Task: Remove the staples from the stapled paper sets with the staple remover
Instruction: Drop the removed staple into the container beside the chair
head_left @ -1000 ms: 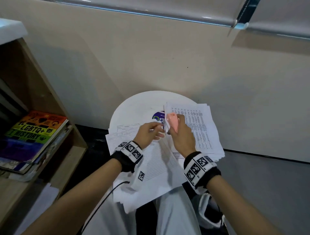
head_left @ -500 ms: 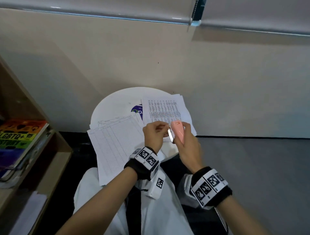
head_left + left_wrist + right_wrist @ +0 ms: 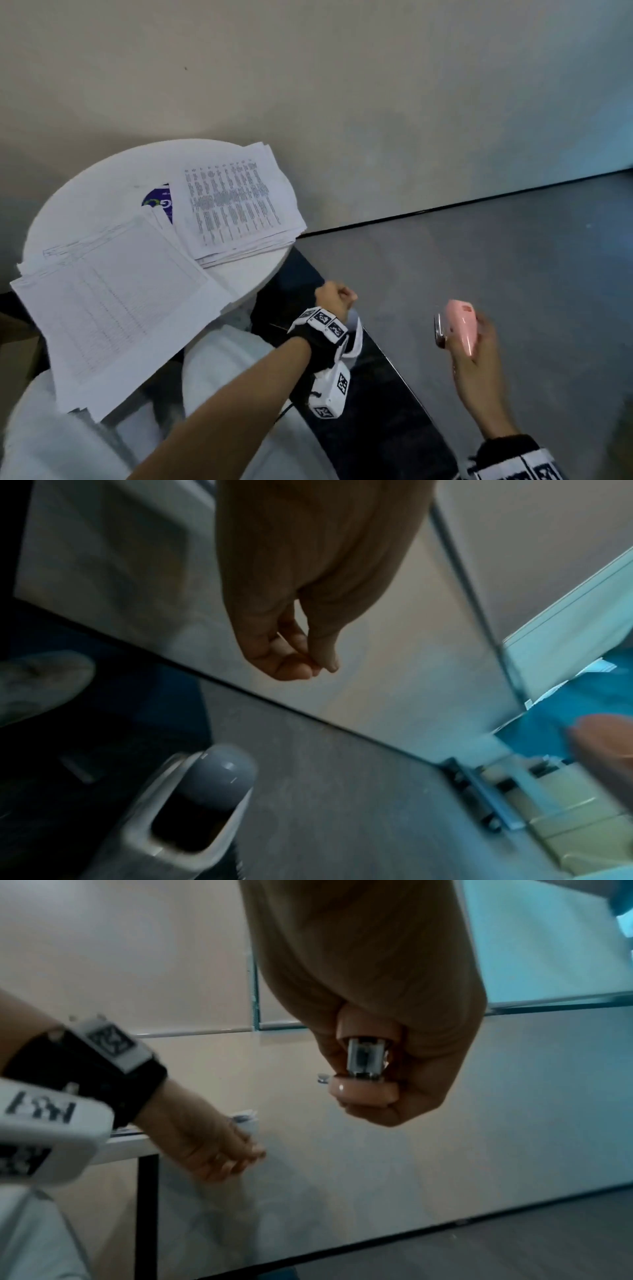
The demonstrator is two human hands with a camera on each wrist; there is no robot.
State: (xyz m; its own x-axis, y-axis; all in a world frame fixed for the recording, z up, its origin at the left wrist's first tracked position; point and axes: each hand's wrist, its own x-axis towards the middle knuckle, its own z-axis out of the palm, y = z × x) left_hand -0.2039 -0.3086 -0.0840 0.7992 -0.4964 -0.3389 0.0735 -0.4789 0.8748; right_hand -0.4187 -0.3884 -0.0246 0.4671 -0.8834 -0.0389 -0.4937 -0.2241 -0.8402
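Progress cannot be counted from these views. 2 piles of paper lie on the round white surface (image 3: 102, 192): a stack of printed sheets (image 3: 236, 205) at the far side, and a stack of ruled forms (image 3: 116, 301) nearer the person, overhanging the edge toward the lap. No staple is legible in either pile, so which one is finished cannot be told. Judged from the pose, 1 staple has just been pulled and is being taken away for disposal — more sets probably remain.

The staple remover (image 3: 457, 325), pink with metal claws, is off the surface, held in the air to the right above the grey floor. The right hand (image 3: 476, 363) wraps its fingers round the body; the right wrist view shows the claws pointing away from the palm, the tool gripped firmly.

The left hand (image 3: 334, 296) hangs just past the surface's near edge, fingertips (image 3: 301, 664) pressed together with the thumb in a small pinch. Whether a staple sits in that pinch cannot be told — it is too small to resolve. Below it, in the left wrist view, a small bin with a grey swing lid (image 3: 192, 810) stands on the floor.
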